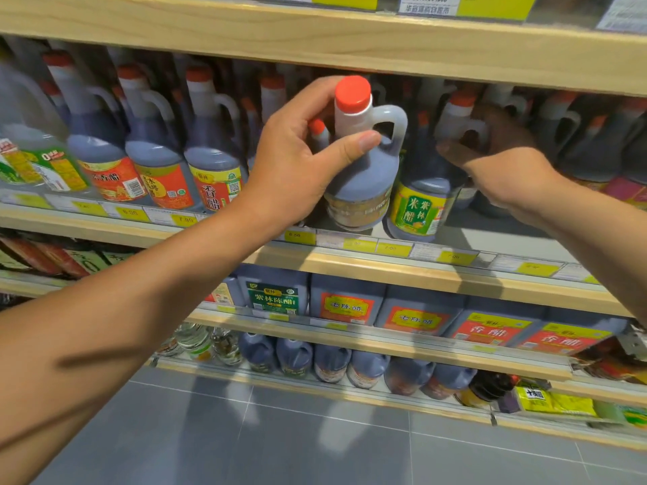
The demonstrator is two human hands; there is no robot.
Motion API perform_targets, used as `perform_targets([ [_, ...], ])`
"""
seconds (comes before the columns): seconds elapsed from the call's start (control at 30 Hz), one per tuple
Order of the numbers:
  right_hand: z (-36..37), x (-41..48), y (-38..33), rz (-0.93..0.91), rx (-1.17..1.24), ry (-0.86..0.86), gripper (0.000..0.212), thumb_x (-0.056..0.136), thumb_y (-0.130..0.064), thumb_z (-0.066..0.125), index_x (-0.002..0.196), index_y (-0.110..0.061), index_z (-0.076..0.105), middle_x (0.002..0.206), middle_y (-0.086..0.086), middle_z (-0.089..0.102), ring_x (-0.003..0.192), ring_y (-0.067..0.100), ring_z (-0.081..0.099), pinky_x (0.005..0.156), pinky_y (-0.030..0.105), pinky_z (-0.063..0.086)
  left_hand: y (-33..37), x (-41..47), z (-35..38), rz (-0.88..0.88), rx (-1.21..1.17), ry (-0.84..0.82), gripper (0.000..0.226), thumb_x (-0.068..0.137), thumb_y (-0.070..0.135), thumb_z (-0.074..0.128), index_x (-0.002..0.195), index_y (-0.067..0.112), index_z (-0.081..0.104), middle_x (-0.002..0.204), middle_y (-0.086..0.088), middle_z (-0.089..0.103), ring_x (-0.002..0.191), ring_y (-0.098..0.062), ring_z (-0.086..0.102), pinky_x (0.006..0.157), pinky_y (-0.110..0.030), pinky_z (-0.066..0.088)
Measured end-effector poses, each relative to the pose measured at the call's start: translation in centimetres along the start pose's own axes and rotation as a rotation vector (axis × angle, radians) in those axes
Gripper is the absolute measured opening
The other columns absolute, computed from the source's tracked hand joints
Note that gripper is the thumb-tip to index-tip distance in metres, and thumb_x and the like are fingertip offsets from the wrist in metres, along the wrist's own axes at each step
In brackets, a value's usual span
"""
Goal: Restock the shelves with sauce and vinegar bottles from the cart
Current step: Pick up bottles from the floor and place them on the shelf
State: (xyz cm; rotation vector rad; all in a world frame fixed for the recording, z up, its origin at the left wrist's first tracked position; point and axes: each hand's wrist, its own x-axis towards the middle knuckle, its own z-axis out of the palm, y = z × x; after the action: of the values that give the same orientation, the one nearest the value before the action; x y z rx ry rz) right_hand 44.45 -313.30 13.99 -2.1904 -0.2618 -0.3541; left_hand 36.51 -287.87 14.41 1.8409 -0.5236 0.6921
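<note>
My left hand (297, 159) grips a dark vinegar bottle (364, 176) with an orange-red cap and a handle, held tilted just above the front of the wooden shelf (402, 271). The thumb crosses the bottle's neck. Right beside it stands a green-labelled vinegar bottle (423, 204). My right hand (497, 159) reaches into the shelf's shadow behind it, fingers around the neck and handle of another dark bottle (458, 117). The cart is out of view.
Rows of dark bottles with red and yellow labels (157, 162) fill the same shelf on the left. More bottles (612, 141) stand at the right. Large square jugs (350, 302) fill the shelf below, small bottles (332, 362) the lowest one. Grey floor tiles (280, 442) lie beneath.
</note>
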Motion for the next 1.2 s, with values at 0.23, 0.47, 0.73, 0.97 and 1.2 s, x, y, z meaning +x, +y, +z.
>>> perform_targets([
  [0.23,0.5,-0.1,0.8,0.045,0.08,0.006,0.045,0.09,-0.03,0.076,0.13,-0.02,0.058,0.119,-0.004,0.067,0.106,0.013,0.066,0.089,0.021,0.055,-3.6,1.7,1.6,-0.246,0.114,-0.001,0.066,0.077,0.062,0.076,0.104,0.003,0.067,0.095,-0.028,0.067,0.078,-0.027,0.062,0.079,-0.055,0.054],
  [0.47,1.5,-3.8,0.8,0.02,-0.082,0.304,0.062,0.082,-0.039,0.077,0.132,-0.014,0.05,0.124,0.009,0.06,0.111,0.025,0.059,0.097,0.044,0.051,-4.9,4.1,2.4,-0.26,0.044,-0.097,0.039,0.09,0.022,0.076,0.124,0.019,0.057,0.106,0.007,0.067,0.094,-0.001,0.065,0.085,-0.013,0.048],
  [0.73,9.1,-8.2,-3.8,0.141,0.175,0.041,0.045,0.086,-0.038,0.071,0.126,-0.023,0.06,0.114,-0.012,0.069,0.084,0.019,0.071,0.078,0.033,0.059,-3.9,7.1,2.1,-0.338,0.653,-0.246,0.052,0.09,0.052,0.065,0.126,0.014,0.066,0.123,-0.006,0.068,0.114,-0.029,0.064,0.096,-0.033,0.05],
  [0.97,13.1,-6.0,-2.4,0.296,0.041,-0.066,0.046,0.081,-0.062,0.068,0.102,-0.024,0.051,0.095,-0.003,0.07,0.082,0.025,0.073,0.074,0.048,0.059,-2.2,6.7,2.1,-0.347,0.859,-0.353,0.027,0.101,0.03,0.054,0.101,0.006,0.068,0.103,-0.012,0.069,0.094,-0.033,0.058,0.075,-0.029,0.033],
  [1.2,13.3,-6.8,-2.9,0.233,0.11,-0.03,0.021,0.088,-0.049,0.066,0.094,-0.03,0.059,0.095,-0.01,0.07,0.07,0.016,0.073,0.072,0.045,0.06,-1.0,5.7,1.3,-0.293,0.925,-0.366,0.019,0.103,0.015,0.047,0.085,0.012,0.05,0.091,-0.009,0.044,0.085,-0.027,0.041,0.07,-0.029,0.026],
])
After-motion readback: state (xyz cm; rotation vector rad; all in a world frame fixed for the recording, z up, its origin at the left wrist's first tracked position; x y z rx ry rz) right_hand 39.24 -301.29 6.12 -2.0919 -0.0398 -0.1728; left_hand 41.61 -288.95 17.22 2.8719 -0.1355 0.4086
